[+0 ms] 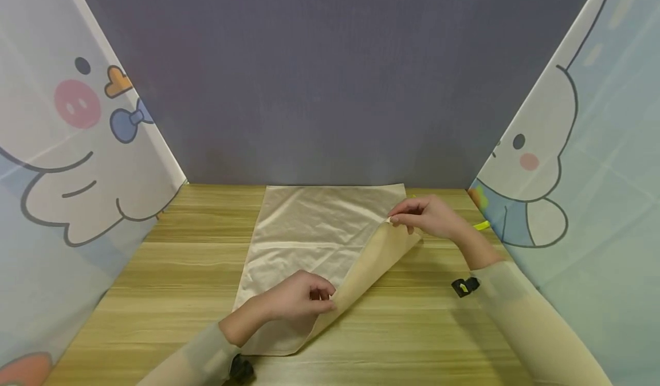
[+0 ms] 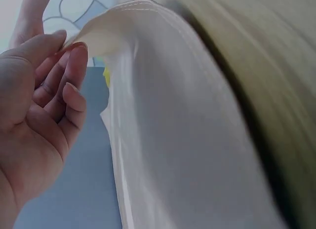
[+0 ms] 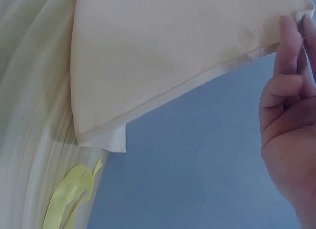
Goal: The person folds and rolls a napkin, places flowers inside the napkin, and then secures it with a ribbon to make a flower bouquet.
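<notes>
A beige, slightly shiny cloth (image 1: 299, 231) with a stitched hem lies on the wooden table, creased across its middle. Its right side is lifted and slants over toward the left, showing a duller underside (image 1: 375, 257). My left hand (image 1: 299, 297) pinches the lifted edge near the front between thumb and forefinger; the left wrist view shows the hem curving away from those fingertips (image 2: 76, 46). Farther back, my right hand (image 1: 430, 217) pinches a corner of the same edge. In the right wrist view, the raised cloth (image 3: 173, 51) hangs from that hand's fingers.
A yellow ribbon (image 3: 71, 194) lies on the table to the right of the cloth, partly hidden behind my right arm in the head view. A dark grey panel (image 1: 330, 77) stands at the table's back edge. Cartoon-printed sheets (image 1: 608, 145) line both sides.
</notes>
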`<state>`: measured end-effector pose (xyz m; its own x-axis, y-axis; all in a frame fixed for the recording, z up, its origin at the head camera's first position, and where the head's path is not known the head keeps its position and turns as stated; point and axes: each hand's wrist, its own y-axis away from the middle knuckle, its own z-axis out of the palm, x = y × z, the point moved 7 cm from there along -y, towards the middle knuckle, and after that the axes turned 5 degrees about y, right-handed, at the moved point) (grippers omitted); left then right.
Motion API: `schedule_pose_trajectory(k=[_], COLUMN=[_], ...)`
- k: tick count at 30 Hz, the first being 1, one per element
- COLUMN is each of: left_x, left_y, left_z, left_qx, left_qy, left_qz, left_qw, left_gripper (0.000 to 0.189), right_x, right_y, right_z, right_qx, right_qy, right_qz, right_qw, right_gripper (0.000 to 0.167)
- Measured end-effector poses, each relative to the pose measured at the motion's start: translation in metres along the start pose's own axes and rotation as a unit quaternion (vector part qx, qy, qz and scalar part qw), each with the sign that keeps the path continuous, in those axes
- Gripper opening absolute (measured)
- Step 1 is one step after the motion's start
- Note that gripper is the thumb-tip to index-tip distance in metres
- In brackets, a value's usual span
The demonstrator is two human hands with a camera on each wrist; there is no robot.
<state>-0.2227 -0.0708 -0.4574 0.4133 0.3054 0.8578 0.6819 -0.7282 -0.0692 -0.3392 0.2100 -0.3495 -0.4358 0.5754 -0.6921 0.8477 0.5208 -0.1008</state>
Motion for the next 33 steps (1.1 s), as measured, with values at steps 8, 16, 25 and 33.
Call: schedule_pose_trajectory(k=[8,16,25,33], left_x=[-0.012,-0.018,-0.033,-0.053], left_y=[0.014,0.027,0.037,0.049], left_z=[-0.026,-0.063,-0.116,-0.158], left_qx=[0.054,0.125,0.176,0.206], left_qy=[0.02,0.025,0.015,0.012], left_qz=[-0.03,-0.069,-0.109,-0.145], left_qw=[0.9979,0.9894,0.9782,0.9676], left_gripper=[0.016,0.012,0.014,0.016], right_x=[-0.011,-0.029,-0.053,-0.079], right_y=[-0.024,-0.063,-0.13,-0.187], right_z=[0.0,0.001,0.012,0.029], right_qx=[0.023,0.033,0.037,0.058], right_qy=[-0.001,-0.001,-0.044,-0.055], right_qz=[-0.013,-0.014,-0.031,-0.064], right_qw=[0.9996,0.9994,0.9979,0.9948], right_gripper=[0.018,0.023,0.021,0.019])
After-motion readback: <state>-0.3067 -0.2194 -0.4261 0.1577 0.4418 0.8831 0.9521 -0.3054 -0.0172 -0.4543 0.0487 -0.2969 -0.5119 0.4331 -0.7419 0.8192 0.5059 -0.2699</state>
